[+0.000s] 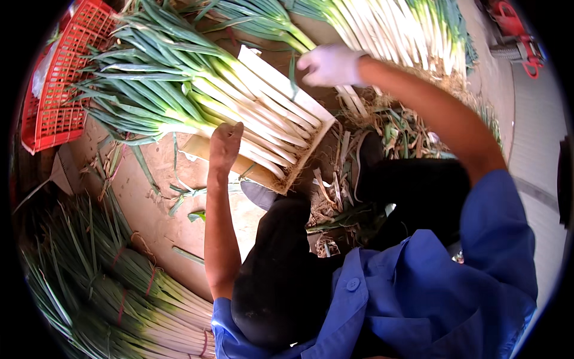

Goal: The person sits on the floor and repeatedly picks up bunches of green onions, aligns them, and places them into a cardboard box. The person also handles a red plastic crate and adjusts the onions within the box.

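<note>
Several long green onions [264, 112] lie side by side in a shallow three-sided tray [309, 103], roots against its end board, green leaves hanging out at the upper left. My bare left hand [226, 142] is closed at the near edge of this row, on the pale stalks just below the leaves. In a whitish glove, my right hand [331, 65] is over a few loose onions [354, 101] beyond the tray; its fingers are bent and somewhat blurred, and whether they grip a stalk cannot be told.
A large pile of onions [390, 31] lies at the top. Bundles tied with red bands [148, 296] are at lower left. A red plastic crate [71, 80] stands upper left. Peeled leaves and root scraps [412, 134] litter the floor by my shoes. A red-handled tool [515, 27] is upper right.
</note>
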Action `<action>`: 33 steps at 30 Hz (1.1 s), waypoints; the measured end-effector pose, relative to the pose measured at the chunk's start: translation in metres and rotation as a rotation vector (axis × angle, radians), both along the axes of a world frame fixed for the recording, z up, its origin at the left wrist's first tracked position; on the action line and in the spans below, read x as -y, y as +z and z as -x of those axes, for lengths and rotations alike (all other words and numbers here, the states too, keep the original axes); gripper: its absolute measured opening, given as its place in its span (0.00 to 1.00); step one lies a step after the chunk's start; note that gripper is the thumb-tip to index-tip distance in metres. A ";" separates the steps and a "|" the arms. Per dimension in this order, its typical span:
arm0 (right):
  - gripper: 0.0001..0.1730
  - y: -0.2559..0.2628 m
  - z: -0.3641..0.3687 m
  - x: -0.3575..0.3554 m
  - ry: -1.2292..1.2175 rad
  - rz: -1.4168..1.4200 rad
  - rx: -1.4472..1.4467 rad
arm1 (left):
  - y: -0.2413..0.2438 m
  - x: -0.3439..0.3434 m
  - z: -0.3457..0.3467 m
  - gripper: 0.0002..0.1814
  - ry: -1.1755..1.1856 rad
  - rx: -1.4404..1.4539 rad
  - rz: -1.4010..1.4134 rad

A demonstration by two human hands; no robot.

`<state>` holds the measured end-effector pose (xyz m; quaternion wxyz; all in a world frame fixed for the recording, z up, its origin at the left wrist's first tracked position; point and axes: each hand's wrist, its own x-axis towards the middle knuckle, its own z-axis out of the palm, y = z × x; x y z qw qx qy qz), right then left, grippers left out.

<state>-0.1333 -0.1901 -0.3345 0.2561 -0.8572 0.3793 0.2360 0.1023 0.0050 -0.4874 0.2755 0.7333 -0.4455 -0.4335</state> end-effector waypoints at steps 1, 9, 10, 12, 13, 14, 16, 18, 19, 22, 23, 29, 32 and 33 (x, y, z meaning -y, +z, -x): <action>0.21 0.027 0.027 0.006 -0.004 0.032 0.024 | 0.003 -0.006 -0.008 0.23 -0.003 -0.015 -0.008; 0.22 -0.022 0.300 -0.108 -0.718 0.100 -0.099 | 0.079 0.007 -0.024 0.17 -0.032 -0.112 0.070; 0.22 -0.061 0.302 -0.112 -0.797 0.193 -0.057 | 0.091 0.010 -0.022 0.17 -0.084 -0.050 0.066; 0.21 -0.135 0.299 -0.106 -0.895 0.390 0.008 | 0.099 0.019 -0.028 0.18 -0.187 0.007 0.060; 0.21 -0.171 0.299 -0.102 -0.922 0.491 0.025 | 0.107 0.025 -0.025 0.18 -0.210 0.063 -0.004; 0.21 -0.202 0.301 -0.097 -0.933 0.586 0.040 | 0.115 0.030 -0.023 0.18 -0.267 0.100 -0.002; 0.20 -0.249 0.311 -0.094 -0.948 0.734 0.054 | 0.128 0.044 -0.012 0.17 -0.333 0.132 -0.021; 0.17 -0.255 0.297 -0.092 -0.972 0.725 0.066 | 0.135 0.051 -0.004 0.16 -0.352 0.159 -0.009; 0.14 -0.249 0.291 -0.095 -0.999 0.694 0.061 | 0.138 0.058 0.003 0.16 -0.364 0.182 -0.047; 0.13 -0.227 0.285 -0.093 -1.051 0.694 0.078 | 0.129 0.075 0.014 0.14 -0.449 0.149 -0.042; 0.14 -0.226 0.283 -0.091 -1.069 0.703 0.084 | 0.126 0.082 0.020 0.13 -0.482 0.153 -0.013; 0.16 -0.180 0.265 -0.064 -1.507 0.326 0.086 | 0.137 0.118 0.050 0.11 -0.467 0.183 -0.139; 0.19 -0.196 0.284 -0.072 -1.523 0.256 0.093 | 0.159 0.139 0.082 0.10 -0.463 0.172 -0.118; 0.19 -0.197 0.285 -0.067 -1.516 0.200 0.085 | 0.164 0.144 0.090 0.10 -0.450 0.173 -0.107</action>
